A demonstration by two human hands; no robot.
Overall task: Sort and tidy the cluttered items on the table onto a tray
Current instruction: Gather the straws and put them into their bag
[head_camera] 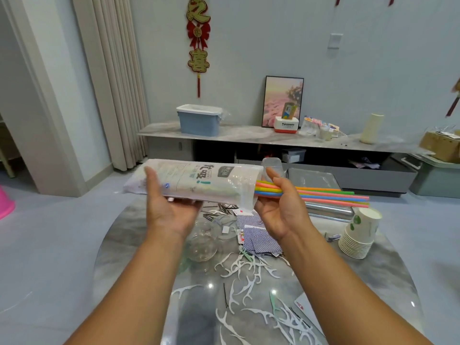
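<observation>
Left hand [171, 207] cradles white printed plastic straw packet [196, 181] above grey marble table [388, 265]; right hand [281, 207] pinches coloured straws [323, 194] at packet mouth. White floss picks [245, 272], blue-backed cards [258, 239], paper-cup stack [358, 237] remain unsorted; steel tray [331, 211] at far edge apparently bare.

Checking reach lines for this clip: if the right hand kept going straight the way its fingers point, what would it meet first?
The right hand, gripping the straws, points up and away over the table. The clear box just beyond its fingertips looks first, then the tray; depth is unclear.
</observation>
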